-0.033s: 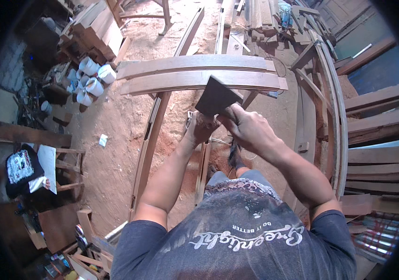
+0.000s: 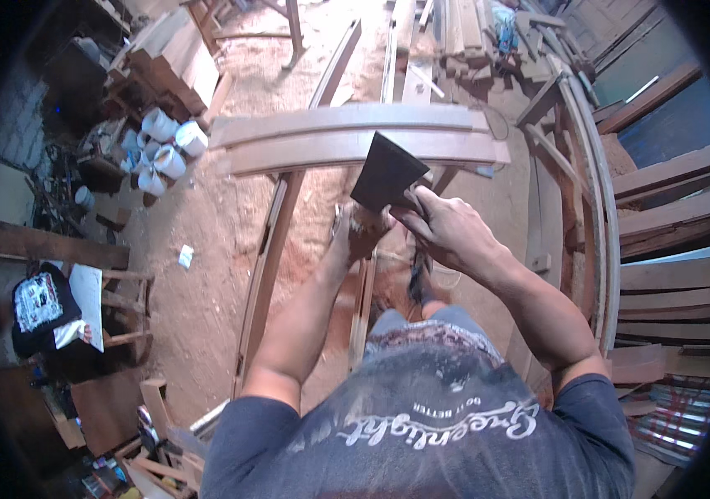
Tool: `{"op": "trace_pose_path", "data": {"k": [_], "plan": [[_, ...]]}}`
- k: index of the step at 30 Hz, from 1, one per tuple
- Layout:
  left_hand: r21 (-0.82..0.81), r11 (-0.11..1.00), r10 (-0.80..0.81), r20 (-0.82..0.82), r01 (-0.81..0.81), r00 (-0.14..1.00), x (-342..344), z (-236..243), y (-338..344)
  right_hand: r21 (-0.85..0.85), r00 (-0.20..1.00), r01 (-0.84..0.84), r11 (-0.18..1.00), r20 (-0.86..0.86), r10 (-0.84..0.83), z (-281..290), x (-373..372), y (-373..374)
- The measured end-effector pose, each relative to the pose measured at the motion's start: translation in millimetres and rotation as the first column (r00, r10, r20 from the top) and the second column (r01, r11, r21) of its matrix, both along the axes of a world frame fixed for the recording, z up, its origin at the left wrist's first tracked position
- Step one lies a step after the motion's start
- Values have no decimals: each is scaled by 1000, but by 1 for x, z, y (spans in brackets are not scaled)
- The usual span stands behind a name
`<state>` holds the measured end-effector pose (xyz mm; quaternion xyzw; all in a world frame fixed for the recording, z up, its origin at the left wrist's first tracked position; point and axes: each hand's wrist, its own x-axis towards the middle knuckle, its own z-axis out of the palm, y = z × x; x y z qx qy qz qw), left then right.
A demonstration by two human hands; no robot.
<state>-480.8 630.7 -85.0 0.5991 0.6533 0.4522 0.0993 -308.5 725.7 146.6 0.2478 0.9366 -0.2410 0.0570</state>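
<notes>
A dark, flat, squarish piece (image 2: 384,170) is raised in front of me, over the pale boards. My right hand (image 2: 446,229) grips its lower right part, with the thumb bent inward. Just below the piece, my left hand (image 2: 355,233) is closed close beside my right thumb; what it holds is partly hidden and I cannot make it out. Two pale, slightly curved boards (image 2: 263,141) lie crosswise behind the piece on long timber rails (image 2: 259,295).
White buckets (image 2: 160,166) cluster at left, below stacked timber (image 2: 180,62). A dark cloth and pale sheet (image 2: 85,299) rest by a wooden frame at lower left. Long curved planks (image 2: 588,166) line the right. Sawdust covers the floor (image 2: 189,316) around my feet.
My right hand's fingers have shifted slightly on the dark piece, which is turned a little. The surroundings appear marginally lower in the picture.
</notes>
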Motion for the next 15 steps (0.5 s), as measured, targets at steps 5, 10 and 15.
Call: {"op": "trace_pose_path", "data": {"k": [5,10,15], "plan": [[6,997,78,-30,-78,996,14,55,-5,-84,808,83,993,-577,-117,48,-8,2],[35,997,73,12,-74,997,19,56,-2,165,548,12,986,-826,132,16,-5,-3],[221,956,191,28,-192,981,33,28,-2,-175,965,170,970,-169,-200,-27,32,-7]]}}
